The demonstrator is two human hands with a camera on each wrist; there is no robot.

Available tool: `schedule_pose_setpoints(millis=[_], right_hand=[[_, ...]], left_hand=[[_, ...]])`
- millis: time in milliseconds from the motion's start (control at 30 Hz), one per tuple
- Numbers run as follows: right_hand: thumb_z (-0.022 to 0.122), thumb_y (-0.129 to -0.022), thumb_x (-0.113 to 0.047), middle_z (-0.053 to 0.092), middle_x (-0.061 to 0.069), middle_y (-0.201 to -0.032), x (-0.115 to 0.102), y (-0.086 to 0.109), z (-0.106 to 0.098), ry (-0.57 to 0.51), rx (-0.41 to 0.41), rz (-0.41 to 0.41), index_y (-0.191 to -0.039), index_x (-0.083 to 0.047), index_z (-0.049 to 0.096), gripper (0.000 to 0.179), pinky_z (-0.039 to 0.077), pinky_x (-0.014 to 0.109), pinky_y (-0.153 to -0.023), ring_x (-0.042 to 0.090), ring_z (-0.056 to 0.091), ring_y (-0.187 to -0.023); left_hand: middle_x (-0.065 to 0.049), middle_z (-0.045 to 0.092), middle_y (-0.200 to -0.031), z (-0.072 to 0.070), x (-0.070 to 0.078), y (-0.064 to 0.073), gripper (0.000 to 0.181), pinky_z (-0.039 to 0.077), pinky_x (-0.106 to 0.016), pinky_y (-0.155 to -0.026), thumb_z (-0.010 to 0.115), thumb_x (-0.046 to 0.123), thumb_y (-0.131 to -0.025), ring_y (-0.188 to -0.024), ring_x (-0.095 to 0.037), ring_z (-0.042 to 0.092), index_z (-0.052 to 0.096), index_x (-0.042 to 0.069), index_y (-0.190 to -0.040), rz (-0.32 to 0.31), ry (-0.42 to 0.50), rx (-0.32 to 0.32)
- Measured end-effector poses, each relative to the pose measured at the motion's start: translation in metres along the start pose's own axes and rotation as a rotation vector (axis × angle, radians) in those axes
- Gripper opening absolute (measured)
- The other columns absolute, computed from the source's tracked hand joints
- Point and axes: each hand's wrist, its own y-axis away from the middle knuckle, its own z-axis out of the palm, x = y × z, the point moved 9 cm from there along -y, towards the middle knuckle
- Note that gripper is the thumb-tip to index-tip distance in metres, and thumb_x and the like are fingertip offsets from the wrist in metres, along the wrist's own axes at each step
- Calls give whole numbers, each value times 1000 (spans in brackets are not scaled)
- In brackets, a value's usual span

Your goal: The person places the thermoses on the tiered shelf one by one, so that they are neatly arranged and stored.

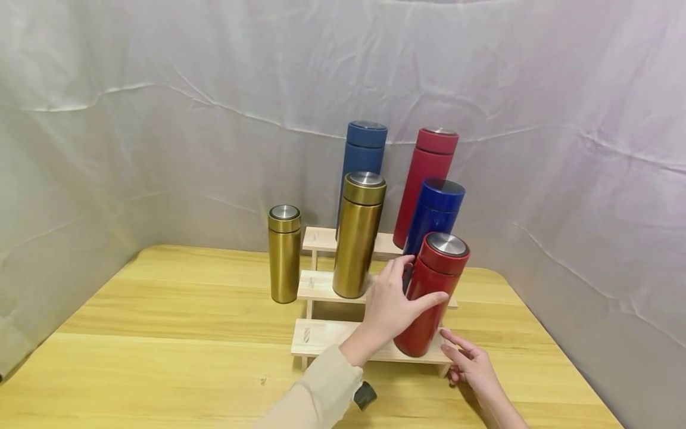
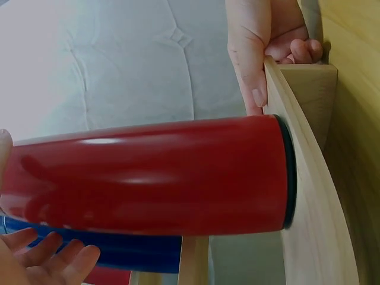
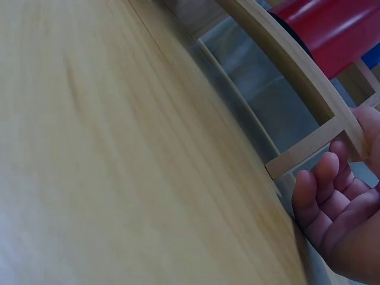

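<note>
A red thermos bottle (image 1: 434, 298) with a steel-topped lid stands upright on the lowest step of a wooden tiered stand (image 1: 327, 336). My left hand (image 1: 393, 304) is around its upper part, thumb on the near side and fingers on the far side. In the left wrist view the fingers (image 2: 77, 261) look loose and apart from the red bottle, in front of a blue bottle (image 2: 142, 255). My right hand (image 1: 474, 366) holds the right end of the lowest step. Its thumb (image 2: 252, 77) lies along the board's end, and the other fingers curl below it.
A gold bottle (image 1: 359, 238) and a shiny blue bottle (image 1: 434, 208) stand on the middle step. On the top step are a matte blue bottle (image 1: 364, 155) and a matte red bottle (image 1: 429, 173). A smaller gold bottle (image 1: 284, 256) stands on the table (image 1: 161, 357), left of the stand.
</note>
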Motion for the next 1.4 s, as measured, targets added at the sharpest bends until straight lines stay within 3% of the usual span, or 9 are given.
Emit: schedule_pose_setpoints(millis=[133, 400, 733, 1067, 1300, 1400], right_hand=[[61, -84, -11, 53, 2, -63, 1, 0, 0, 8, -7, -2, -117, -8, 60, 33, 44, 26, -39, 9, 42, -37], [61, -84, -12, 59, 3, -73, 3, -1, -2, 30, -17, -3, -118, -9, 60, 34, 45, 26, -40, 9, 43, -38], [59, -85, -10, 57, 3, -70, 2, 1, -2, 28, -28, -18, -117, -12, 60, 32, 45, 26, -39, 8, 43, -39], [59, -86, -11, 57, 5, -72, 1, -1, 0, 40, -38, -19, -121, -4, 55, 36, 44, 27, -39, 8, 43, -39], [60, -85, -13, 52, 1, -62, 4, -3, -1, 22, -41, -2, -115, -16, 62, 30, 45, 25, -40, 8, 44, -39], [60, -85, -13, 54, 1, -63, 4, -3, 0, 27, -40, -7, -117, -14, 61, 32, 44, 25, -39, 8, 44, -39]], left_hand=[[-2, 59, -105, -7, -2, 1, 59, 46, -29, -72, 65, 51, -74, -92, -17, 57, 53, 10, -116, 23, 22, 4], [-5, 62, -92, -17, -14, 3, 32, 46, -19, -57, 65, 30, -81, -84, -15, 56, 61, 5, -101, 97, 141, 20], [-7, 62, -87, -32, -22, 8, 22, 49, -23, -56, 65, 21, -81, -77, -17, 59, 63, 3, -93, 109, 201, 23], [-3, 63, -77, -59, -35, 11, 10, 48, -24, -51, 65, 6, -79, -68, -12, 58, 63, 3, -88, 167, 268, 120], [-1, 62, -75, -71, -48, 14, 8, 48, -23, -53, 65, 6, -79, -67, -13, 57, 64, 3, -86, 145, 238, 120], [-2, 63, -75, -79, -51, 14, 7, 49, -22, -52, 65, 4, -79, -65, -13, 58, 64, 1, -85, 159, 229, 135]])
